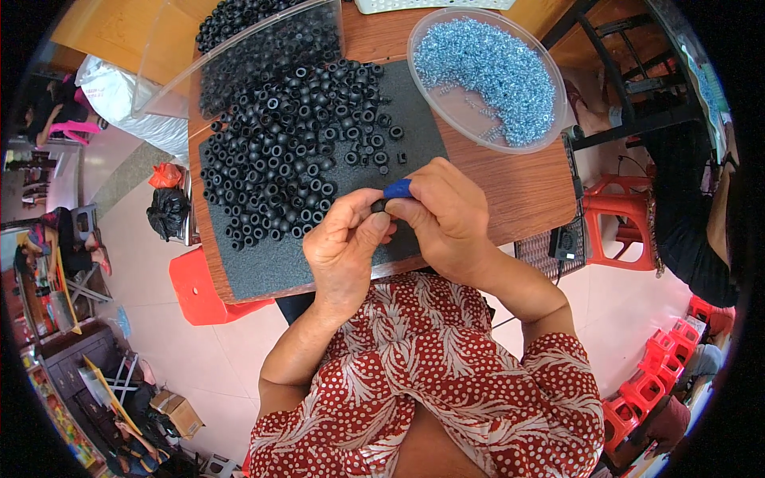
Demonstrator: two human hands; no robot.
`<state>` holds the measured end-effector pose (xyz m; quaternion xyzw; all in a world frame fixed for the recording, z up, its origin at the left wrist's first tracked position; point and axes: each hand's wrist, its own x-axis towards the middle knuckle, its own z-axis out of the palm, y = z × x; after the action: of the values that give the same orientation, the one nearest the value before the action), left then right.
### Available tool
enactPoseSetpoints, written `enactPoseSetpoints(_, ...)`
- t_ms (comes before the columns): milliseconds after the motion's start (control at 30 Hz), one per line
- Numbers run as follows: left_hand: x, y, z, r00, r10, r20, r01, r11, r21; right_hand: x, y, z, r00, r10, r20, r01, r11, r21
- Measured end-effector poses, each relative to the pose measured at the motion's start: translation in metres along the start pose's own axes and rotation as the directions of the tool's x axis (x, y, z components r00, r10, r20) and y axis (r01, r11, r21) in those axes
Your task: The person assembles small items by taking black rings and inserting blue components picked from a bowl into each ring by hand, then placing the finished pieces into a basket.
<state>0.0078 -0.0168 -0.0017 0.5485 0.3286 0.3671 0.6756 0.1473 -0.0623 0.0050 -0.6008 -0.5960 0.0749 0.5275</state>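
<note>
My left hand (pixel 344 243) pinches a small black round piece (pixel 378 205) between thumb and fingers, just over the near edge of the dark mat (pixel 263 275). My right hand (pixel 446 209) meets it there, thumb and forefinger closed against the piece; whether they grip something tiny of their own is hidden. A blue covering (pixel 397 189) sits at the right forefinger's tip. Beyond the hands spreads a heap of black hollow round pieces (pixel 279 151) on the mat. At the far right of the table, a round clear tub (pixel 456 119) holds many tiny silvery-blue coils (pixel 510 68) resembling springs.
A clear plastic bin (pixel 263 36) with more black pieces lies tipped at the far left. A white perforated tray (pixel 434 4) stands at the back. Red stools (pixel 199 287) flank the wooden table (pixel 510 191). A person in dark clothes (pixel 685 207) is at the right.
</note>
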Motion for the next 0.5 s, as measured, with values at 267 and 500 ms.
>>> enactPoseSetpoints(267, 0.0015, -0.0009, -0.0019, 1.000, 0.023, -0.011, -0.023, 1.000, 0.007, 0.0039, -0.0020, -0.0036, 0.999, -0.033, 0.023, 0.033, 0.999, 0.031)
enactPoseSetpoints(500, 0.0006, 0.0010, 0.0017, 1.000, 0.027, -0.014, -0.026, 0.999, 0.037, 0.0014, 0.0005, -0.0023, 0.999, -0.029, 0.037, 0.028, 0.999, 0.030)
